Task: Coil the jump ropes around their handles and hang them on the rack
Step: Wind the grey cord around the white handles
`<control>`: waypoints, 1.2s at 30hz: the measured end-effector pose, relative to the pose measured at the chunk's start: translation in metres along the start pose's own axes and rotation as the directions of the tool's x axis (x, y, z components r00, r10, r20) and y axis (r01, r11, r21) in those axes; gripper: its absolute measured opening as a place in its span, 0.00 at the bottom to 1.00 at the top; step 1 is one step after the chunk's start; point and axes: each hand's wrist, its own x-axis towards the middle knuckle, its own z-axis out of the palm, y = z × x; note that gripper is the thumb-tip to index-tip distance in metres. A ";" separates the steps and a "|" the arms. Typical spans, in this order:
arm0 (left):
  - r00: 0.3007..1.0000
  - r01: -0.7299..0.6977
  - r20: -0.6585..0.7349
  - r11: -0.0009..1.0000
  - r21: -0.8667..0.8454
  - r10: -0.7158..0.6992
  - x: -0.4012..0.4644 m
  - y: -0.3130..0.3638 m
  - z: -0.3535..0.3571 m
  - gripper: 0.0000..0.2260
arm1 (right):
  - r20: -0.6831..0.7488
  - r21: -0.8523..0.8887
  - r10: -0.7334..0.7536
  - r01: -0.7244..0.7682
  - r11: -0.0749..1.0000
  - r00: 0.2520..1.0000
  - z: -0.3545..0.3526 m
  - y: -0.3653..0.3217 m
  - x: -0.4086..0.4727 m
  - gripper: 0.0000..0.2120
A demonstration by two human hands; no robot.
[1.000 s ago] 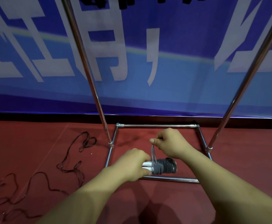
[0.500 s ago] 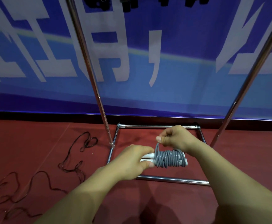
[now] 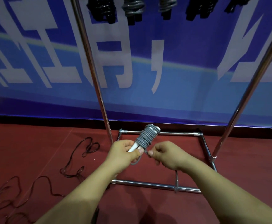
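Two hands meet: your left hand point(image 3: 124, 152) grips the white handles point(image 3: 134, 147), pointing up-right; your right hand point(image 3: 166, 155) pinches the grey rope's tail point(image 3: 145, 151) beside them.

The single head view looks forward and down from the person's own height, close over both forearms, facing a blue banner point(image 3: 180, 97) on the wall beyond the metal rack point(image 3: 99, 94), with red floor point(image 3: 35, 151) filling the lower frame and no second view to overlap.
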 end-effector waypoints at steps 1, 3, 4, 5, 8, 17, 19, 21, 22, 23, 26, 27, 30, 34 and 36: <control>0.999 0.028 -0.025 1.000 0.005 -0.028 0.001 -0.002 -0.001 0.06 | 0.001 -0.033 -0.005 0.005 0.999 1.000 0.002 -0.002 0.000 0.12; 0.996 0.066 -0.064 0.998 0.009 -0.065 0.003 -0.005 -0.003 0.08 | 0.018 -0.093 -0.005 0.007 0.996 1.000 0.006 -0.006 -0.002 0.09; 0.995 0.074 -0.075 0.997 0.024 -0.072 0.005 -0.005 -0.004 0.09 | 0.027 -0.108 -0.006 0.009 0.994 1.000 0.007 -0.008 -0.003 0.08; 0.994 0.080 -0.082 0.996 0.043 -0.076 0.005 -0.007 -0.004 0.09 | 0.040 -0.119 -0.007 0.012 0.993 0.999 0.009 -0.010 -0.004 0.07; 0.991 0.085 -0.111 0.994 0.074 -0.077 0.007 -0.008 -0.005 0.08 | 0.095 -0.105 0.011 -0.001 0.995 0.995 0.011 -0.015 -0.008 0.04; 0.988 0.049 -0.155 0.981 0.189 -0.020 0.015 -0.015 -0.015 0.06 | 0.134 -0.040 0.065 -0.060 0.997 0.989 0.008 -0.019 -0.013 0.07; 0.988 0.025 -0.157 0.973 0.228 0.011 0.016 -0.015 -0.017 0.06 | 0.136 -0.003 0.076 -0.077 0.997 0.988 0.007 -0.022 -0.014 0.08; 0.988 0.013 -0.150 0.969 0.246 0.025 0.017 -0.016 -0.019 0.06 | 0.136 0.091 0.079 -0.092 0.992 0.987 0.007 -0.026 -0.016 0.08; 0.989 0.009 -0.148 0.968 0.251 0.029 0.017 -0.016 -0.019 0.06 | 0.140 0.146 0.077 -0.098 0.984 0.987 0.006 -0.028 -0.016 0.08; 0.989 0.006 -0.147 0.967 0.256 0.033 0.018 -0.016 -0.019 0.06 | 0.144 0.201 0.074 -0.103 0.974 0.987 0.006 -0.030 -0.017 0.09; 0.986 -0.007 -0.157 0.954 0.299 0.056 0.019 -0.015 -0.018 0.06 | 0.139 0.311 0.074 -0.115 0.944 0.988 0.004 -0.035 -0.019 0.09; 0.984 -0.009 -0.165 0.945 0.327 0.067 0.018 -0.014 -0.017 0.06 | 0.133 0.326 0.079 -0.118 0.938 0.988 0.004 -0.036 -0.019 0.09; 0.981 -0.027 -0.163 0.915 0.404 0.101 0.017 -0.013 -0.014 0.05 | 0.095 0.320 0.082 -0.108 0.941 0.992 0.005 -0.035 -0.018 0.08; 0.982 -0.070 -0.114 0.847 0.527 0.152 0.019 -0.014 -0.011 0.05 | 0.040 0.250 0.054 -0.063 0.966 0.998 0.007 -0.030 -0.016 0.09; 0.981 -0.095 -0.081 0.803 0.589 0.175 0.020 -0.014 -0.010 0.06 | 0.010 0.204 0.024 -0.026 0.979 1.000 0.008 -0.026 -0.014 0.11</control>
